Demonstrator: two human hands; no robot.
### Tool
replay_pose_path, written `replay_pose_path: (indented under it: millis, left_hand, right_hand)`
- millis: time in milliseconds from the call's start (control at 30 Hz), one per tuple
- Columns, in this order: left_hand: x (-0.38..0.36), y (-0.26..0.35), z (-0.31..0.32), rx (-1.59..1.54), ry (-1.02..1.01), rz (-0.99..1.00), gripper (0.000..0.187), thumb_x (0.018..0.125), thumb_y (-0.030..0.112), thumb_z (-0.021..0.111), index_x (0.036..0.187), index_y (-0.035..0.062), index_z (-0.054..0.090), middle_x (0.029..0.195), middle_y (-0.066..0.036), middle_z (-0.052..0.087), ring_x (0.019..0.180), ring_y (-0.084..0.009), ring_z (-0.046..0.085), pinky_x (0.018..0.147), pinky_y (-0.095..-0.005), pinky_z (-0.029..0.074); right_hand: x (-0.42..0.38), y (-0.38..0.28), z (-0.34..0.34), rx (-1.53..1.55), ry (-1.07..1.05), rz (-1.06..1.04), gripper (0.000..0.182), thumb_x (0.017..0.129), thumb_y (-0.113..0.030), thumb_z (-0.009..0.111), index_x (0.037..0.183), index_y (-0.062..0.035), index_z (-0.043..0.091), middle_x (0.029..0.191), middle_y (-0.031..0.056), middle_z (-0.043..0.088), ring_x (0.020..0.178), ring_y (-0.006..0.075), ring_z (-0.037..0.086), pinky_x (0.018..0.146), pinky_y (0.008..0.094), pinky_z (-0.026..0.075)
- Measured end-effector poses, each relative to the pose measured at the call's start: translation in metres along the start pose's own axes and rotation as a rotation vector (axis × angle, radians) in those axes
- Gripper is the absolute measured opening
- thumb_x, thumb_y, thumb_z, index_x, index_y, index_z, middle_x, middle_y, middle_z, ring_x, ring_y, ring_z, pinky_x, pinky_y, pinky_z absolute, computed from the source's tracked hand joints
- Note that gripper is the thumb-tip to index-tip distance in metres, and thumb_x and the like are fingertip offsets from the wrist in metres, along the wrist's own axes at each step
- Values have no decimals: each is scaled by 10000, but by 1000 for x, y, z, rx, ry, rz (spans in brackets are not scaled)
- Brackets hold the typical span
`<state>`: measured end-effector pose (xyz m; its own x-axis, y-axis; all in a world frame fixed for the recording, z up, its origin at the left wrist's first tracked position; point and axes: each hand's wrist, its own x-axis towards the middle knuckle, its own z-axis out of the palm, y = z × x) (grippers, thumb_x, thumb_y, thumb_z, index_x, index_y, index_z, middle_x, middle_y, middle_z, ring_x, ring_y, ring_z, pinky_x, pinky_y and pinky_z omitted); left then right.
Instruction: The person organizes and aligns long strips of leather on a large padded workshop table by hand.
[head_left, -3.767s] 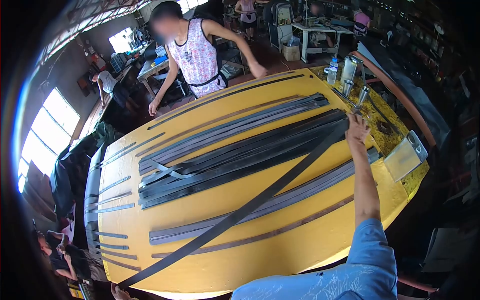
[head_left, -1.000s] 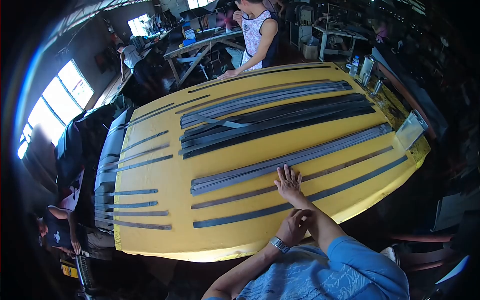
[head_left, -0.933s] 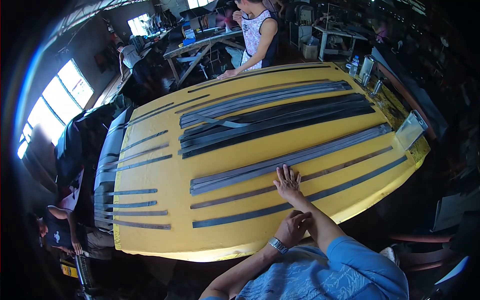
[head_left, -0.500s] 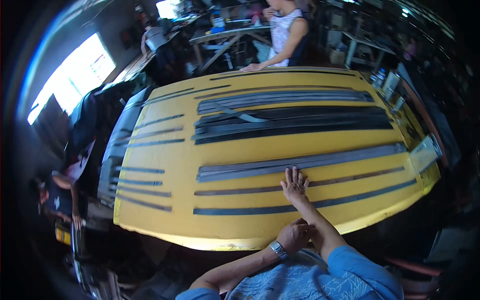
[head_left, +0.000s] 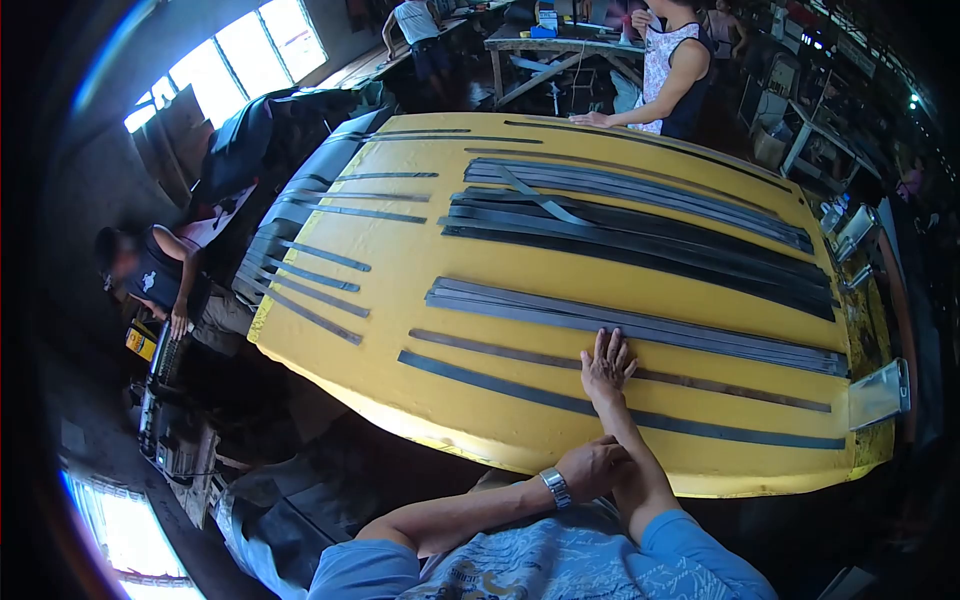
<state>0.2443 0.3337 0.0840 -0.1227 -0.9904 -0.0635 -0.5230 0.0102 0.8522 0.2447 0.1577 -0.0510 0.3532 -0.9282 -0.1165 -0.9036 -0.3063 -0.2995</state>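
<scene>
My right hand (head_left: 608,368) lies palm down with its fingers spread on the yellow table (head_left: 500,433), across the brown strip (head_left: 715,385). Its fingertips touch the lower edge of the grey strip bundle (head_left: 530,306). My left hand (head_left: 590,469), with a metal watch at the wrist, is closed against my right forearm; whatever its curled fingers hold is hidden. A dark grey strip (head_left: 490,385) runs below the brown one. Farther back lie black strips (head_left: 640,245) and another grey bundle (head_left: 650,197), crossed by a loose light strip (head_left: 545,204).
Short strips (head_left: 325,290) lie at the table's left end. A clear container (head_left: 878,395) stands at the right edge. One person (head_left: 680,70) leans a hand on the far edge; another person (head_left: 165,270) is at the left. A third person (head_left: 420,35) stands farther back.
The view has turned left, so the table and the people appear shifted right and tilted. My right hand stays spread on the table and my left hand stays at the forearm.
</scene>
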Motion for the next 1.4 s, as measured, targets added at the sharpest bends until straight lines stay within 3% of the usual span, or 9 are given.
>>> replay_pose_path:
  millis: [567, 633, 700, 800, 1033, 1200, 1233, 1267, 1400]
  left_hand:
    - [-7, -13, -21, -88, -108, 129, 261, 878, 234, 618, 1018, 29, 697, 989, -180, 644, 858, -314, 648, 787, -392, 524]
    - [-5, -17, -32, -175, -167, 46, 274, 875, 244, 613, 1032, 34, 692, 1027, -186, 636, 869, -321, 649, 796, -401, 521]
    - [-3, -27, -37, -140, -174, 209, 288, 867, 273, 622, 1026, 44, 696, 1036, -184, 631, 883, -324, 647, 812, -405, 516]
    - [-6, -26, -53, -184, -291, 153, 309, 860, 305, 635, 1024, 50, 692, 1037, -180, 626, 900, -327, 644, 830, -405, 512]
    - [-22, -63, -78, -314, -239, 267, 355, 873, 282, 643, 1155, 67, 620, 1083, -151, 573, 885, -284, 652, 807, -385, 532]
    - [-47, -162, -135, -136, 179, 144, 285, 871, 131, 659, 1144, 60, 622, 1086, -144, 563, 824, -251, 660, 740, -342, 561]
    - [-54, -186, -148, -148, 271, 6, 255, 859, 82, 657, 1111, 51, 632, 1086, -146, 566, 822, -248, 658, 735, -341, 561]
    - [-59, -211, -165, -116, 417, -31, 240, 810, 93, 684, 1047, 64, 654, 1057, -162, 586, 832, -303, 632, 720, -355, 546]
    - [-72, -287, -235, 269, 841, -357, 417, 796, 133, 711, 1183, 53, 578, 1194, -184, 551, 1049, -373, 567, 874, -417, 493]
  right_hand:
    - [0, -3, -2, -54, -20, 23, 666, 976, -472, 382, 1533, -191, 148, 1606, 97, 56, 1464, 321, 96, 1112, 659, 93]
    - [1, -7, -7, -68, -55, 46, 661, 976, -477, 380, 1533, -206, 149, 1608, 84, 58, 1464, 313, 107, 1102, 675, 103]
    - [-2, -11, -11, -111, -61, 57, 667, 973, -488, 381, 1534, -217, 143, 1610, 68, 55, 1467, 295, 110, 1097, 687, 98]
    - [0, -12, -16, -144, -86, 80, 647, 980, -498, 353, 1534, -237, 144, 1611, 45, 57, 1470, 271, 113, 1090, 702, 72]
    - [8, -20, -15, -158, -134, 161, 646, 972, -602, 234, 1527, -274, 187, 1613, 26, 59, 1467, 264, 143, 1082, 714, 36]
    - [11, -31, -27, -181, -138, 219, 615, 971, -556, 323, 1510, -266, 262, 1600, 57, 139, 1454, 316, 171, 1079, 713, 12]
    - [10, -31, -30, -212, -147, 228, 614, 967, -535, 372, 1508, -264, 270, 1597, 74, 151, 1449, 331, 180, 1079, 713, 11]
    - [7, -31, -29, -213, -146, 245, 614, 967, -535, 372, 1508, -264, 270, 1597, 74, 151, 1449, 331, 180, 1079, 713, 11]
    - [-6, -45, -34, -244, 64, 127, 629, 920, -453, 537, 1475, -229, 345, 1567, 128, 222, 1437, 352, 204, 1078, 715, 28]
